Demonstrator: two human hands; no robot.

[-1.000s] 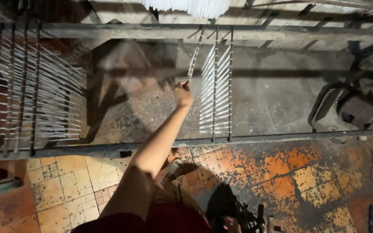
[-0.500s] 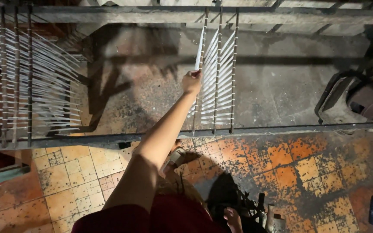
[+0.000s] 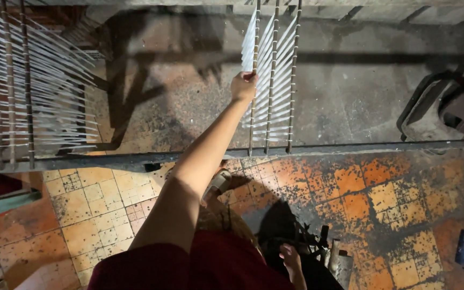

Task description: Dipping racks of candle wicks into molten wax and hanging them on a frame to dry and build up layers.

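White, thin strands (image 3: 275, 80) stretch in even rows across three slim upright rods (image 3: 271, 96) that stand on a dark metal rail (image 3: 350, 147). Left hand (image 3: 244, 86), arm fully extended, has its grip clenched around the leftmost rod. Right hand (image 3: 291, 258) hangs low beside a dark metal tool; its grip cannot be told. Below lies worn, stained orange tile floor (image 3: 361, 193).

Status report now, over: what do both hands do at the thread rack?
Left hand gripping a rod of the white thread rack. Right hand low, by dark metal parts, grip unclear. Nothing blocking the rack.
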